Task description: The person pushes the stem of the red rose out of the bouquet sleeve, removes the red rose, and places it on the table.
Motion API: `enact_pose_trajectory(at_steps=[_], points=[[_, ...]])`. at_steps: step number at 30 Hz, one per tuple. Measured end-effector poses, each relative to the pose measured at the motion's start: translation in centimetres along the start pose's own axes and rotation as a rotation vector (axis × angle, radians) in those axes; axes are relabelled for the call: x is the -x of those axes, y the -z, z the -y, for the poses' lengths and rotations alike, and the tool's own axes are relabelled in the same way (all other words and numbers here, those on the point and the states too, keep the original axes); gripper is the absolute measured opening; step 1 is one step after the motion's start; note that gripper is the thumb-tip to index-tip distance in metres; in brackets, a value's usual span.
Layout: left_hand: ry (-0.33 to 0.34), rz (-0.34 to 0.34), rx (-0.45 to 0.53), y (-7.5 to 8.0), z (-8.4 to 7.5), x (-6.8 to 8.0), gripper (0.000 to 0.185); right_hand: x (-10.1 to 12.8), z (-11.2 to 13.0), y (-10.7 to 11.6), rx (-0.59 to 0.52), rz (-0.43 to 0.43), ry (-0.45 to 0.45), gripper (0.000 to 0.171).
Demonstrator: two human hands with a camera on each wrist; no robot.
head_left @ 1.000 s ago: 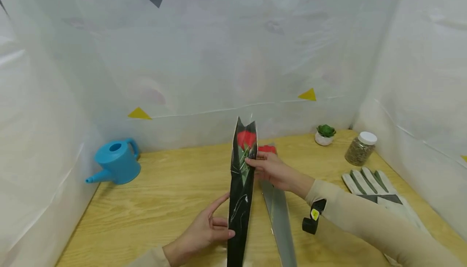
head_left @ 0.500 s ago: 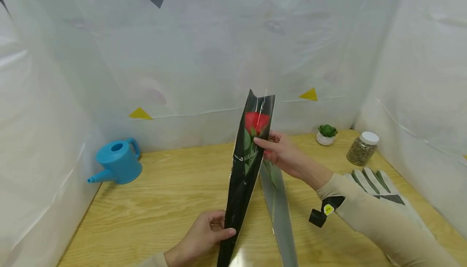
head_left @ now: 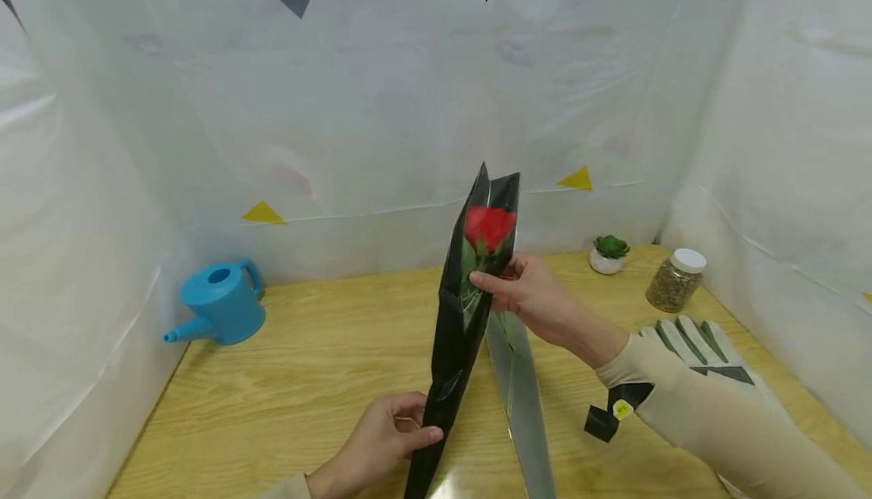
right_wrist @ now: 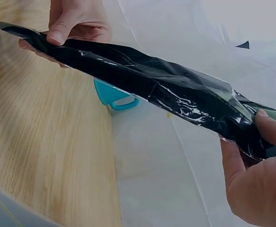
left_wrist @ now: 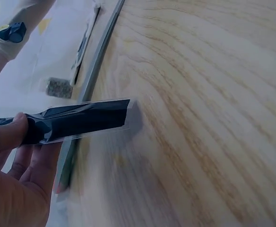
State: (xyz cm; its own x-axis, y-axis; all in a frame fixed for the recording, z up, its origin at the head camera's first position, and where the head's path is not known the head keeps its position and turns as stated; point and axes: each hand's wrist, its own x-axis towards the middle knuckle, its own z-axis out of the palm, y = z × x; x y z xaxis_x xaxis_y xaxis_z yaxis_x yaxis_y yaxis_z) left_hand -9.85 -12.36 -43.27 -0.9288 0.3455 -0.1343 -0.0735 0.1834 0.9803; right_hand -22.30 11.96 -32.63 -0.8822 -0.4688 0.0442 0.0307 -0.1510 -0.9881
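A red rose (head_left: 489, 228) with green leaves stands inside a long black wrapping sleeve (head_left: 452, 347) with a clear front, tilted up above the table. Near the narrow lower end, my left hand (head_left: 377, 437) pinches the sleeve between thumb and fingers. My right hand (head_left: 540, 300) holds it just below the bloom, thumb across the front. In the left wrist view, the flat tail of the black sleeve (left_wrist: 93, 117) juts past my left hand over the wood. Behind, a second flower in a grey sleeve (head_left: 523, 400) lies on the table, its top hidden by my right hand.
A blue watering can (head_left: 221, 302) stands at the table's left. Back right are a small potted succulent (head_left: 608, 254) and a white-lidded jar (head_left: 674, 281) of grainy stuff. Work gloves (head_left: 708, 347) lie partly under my right forearm. White sheeting (head_left: 409, 105) surrounds the table.
The wrapped rose has risen and leans further right at the top, its bloom now turned more to view. My right hand moved up and right with it; my left hand's fingers have closed in around the lower end.
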Motion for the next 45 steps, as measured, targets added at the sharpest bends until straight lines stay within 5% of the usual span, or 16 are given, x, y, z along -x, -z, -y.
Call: enact_pose_trajectory(at_steps=[10, 22, 45], points=[[-0.044, -0.034, 0.002, 0.1, -1.0, -0.1, 0.015, 0.0, -0.5, -0.5, 0.041, -0.081, 0.009, 0.036], [-0.066, -0.042, -0.007, 0.5, -2.2, -0.4, 0.017, 0.5, -1.8, -1.2, 0.188, -0.055, 0.010, 0.044], [-0.146, -0.014, -0.106, 1.1, -1.6, -0.3, 0.013, 0.5, -0.8, -1.8, 0.093, -0.055, 0.049, 0.045]])
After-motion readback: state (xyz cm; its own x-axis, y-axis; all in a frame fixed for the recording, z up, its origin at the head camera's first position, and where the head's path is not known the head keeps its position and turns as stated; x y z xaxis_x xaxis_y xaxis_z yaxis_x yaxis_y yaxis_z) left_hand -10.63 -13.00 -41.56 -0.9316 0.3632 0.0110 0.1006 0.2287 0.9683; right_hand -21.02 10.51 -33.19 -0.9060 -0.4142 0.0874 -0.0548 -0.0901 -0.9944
